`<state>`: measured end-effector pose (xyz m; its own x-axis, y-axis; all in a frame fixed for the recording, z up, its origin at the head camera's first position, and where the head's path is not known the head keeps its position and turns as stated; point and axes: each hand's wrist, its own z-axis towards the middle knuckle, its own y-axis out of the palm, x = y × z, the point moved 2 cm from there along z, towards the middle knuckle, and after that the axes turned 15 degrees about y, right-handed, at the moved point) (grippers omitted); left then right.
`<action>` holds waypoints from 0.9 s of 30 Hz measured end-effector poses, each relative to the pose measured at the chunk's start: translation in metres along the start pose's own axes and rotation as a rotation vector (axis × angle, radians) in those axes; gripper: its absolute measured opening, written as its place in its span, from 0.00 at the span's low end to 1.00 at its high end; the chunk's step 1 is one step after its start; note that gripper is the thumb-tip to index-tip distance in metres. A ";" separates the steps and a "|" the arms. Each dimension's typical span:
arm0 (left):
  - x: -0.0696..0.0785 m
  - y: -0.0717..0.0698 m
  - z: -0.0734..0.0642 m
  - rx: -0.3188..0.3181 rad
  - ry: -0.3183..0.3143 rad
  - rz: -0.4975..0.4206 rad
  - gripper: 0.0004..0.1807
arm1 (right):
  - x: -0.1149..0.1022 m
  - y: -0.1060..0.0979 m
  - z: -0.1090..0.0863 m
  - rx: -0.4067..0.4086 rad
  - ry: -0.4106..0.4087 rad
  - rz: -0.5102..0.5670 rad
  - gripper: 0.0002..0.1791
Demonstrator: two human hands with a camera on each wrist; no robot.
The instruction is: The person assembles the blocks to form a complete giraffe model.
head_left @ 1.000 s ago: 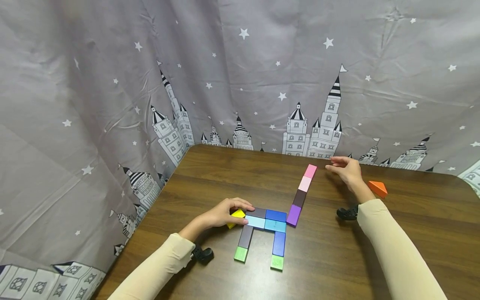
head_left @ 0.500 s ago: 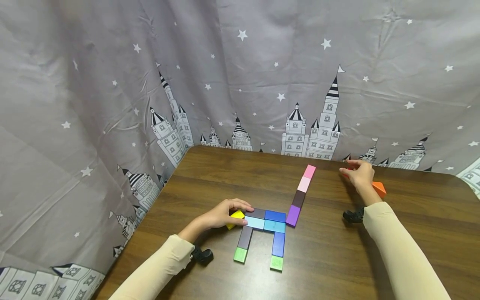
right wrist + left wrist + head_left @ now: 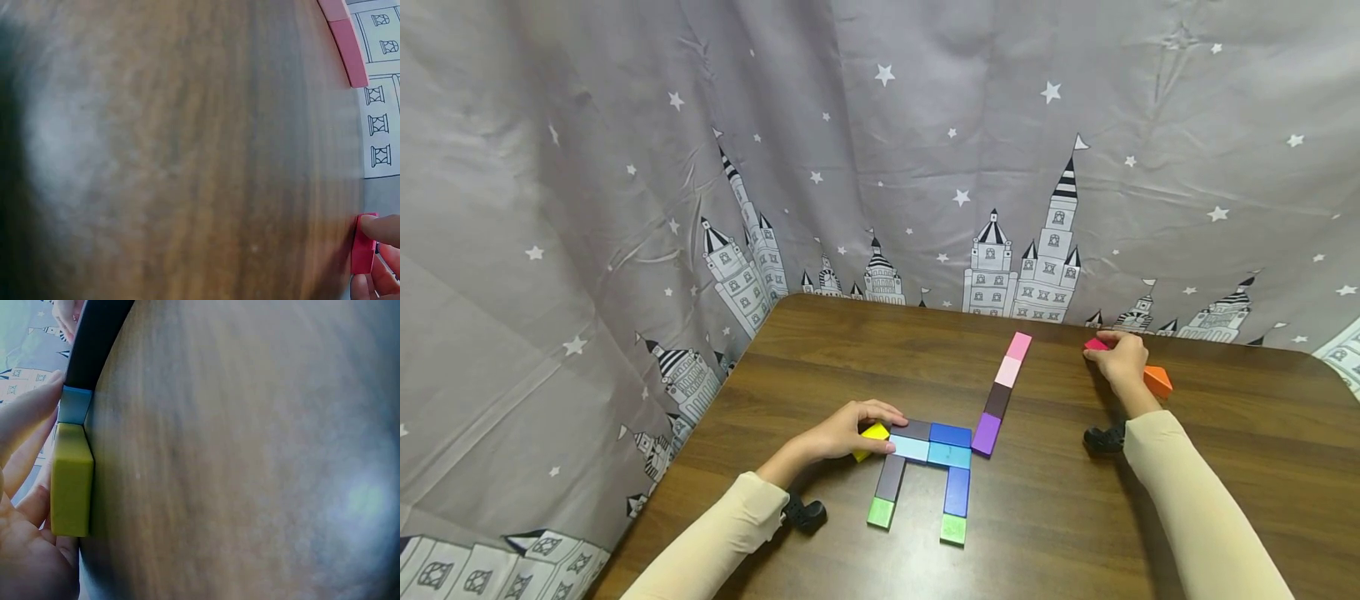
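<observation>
My left hand (image 3: 842, 431) rests at the left end of a flat block figure in the head view. Its thumb touches the light blue block (image 3: 910, 447), and the fingertips touch the dark grey block (image 3: 913, 430) beside it. Under the palm sits a yellow block (image 3: 72, 481), partly hidden in the head view. At the far right, my right hand (image 3: 1122, 360) pinches a red block (image 3: 364, 245) between thumb and fingers, near the table's back edge. Just right of that hand lies an orange triangular block (image 3: 1158, 382).
A slanting row of a pink block (image 3: 1018, 345), a pale pink block (image 3: 1007, 371), a dark brown block (image 3: 997, 399) and a purple block (image 3: 987, 435) adjoins the figure. Two legs end in green blocks (image 3: 953, 529). A grey curtain (image 3: 880, 150) hangs behind the wooden table (image 3: 1060, 508).
My right hand has moved right, away from the pink block, and now holds the red block, which it had hidden in part. The left hand has stayed in place.
</observation>
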<state>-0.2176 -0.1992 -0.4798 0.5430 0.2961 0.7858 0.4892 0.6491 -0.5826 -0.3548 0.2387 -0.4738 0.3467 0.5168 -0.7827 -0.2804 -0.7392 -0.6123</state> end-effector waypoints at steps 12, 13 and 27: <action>-0.001 0.001 0.000 0.011 0.024 -0.006 0.21 | 0.001 0.001 -0.001 0.011 -0.020 -0.023 0.23; -0.001 0.001 0.000 0.011 0.027 -0.006 0.21 | 0.001 0.001 -0.001 0.012 -0.024 -0.027 0.23; 0.000 0.000 0.000 0.009 0.026 -0.008 0.21 | 0.000 0.003 -0.001 0.002 0.042 -0.004 0.21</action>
<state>-0.2177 -0.1994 -0.4801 0.5571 0.2728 0.7844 0.4873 0.6574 -0.5748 -0.3546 0.2361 -0.4754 0.3848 0.5013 -0.7750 -0.2811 -0.7362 -0.6157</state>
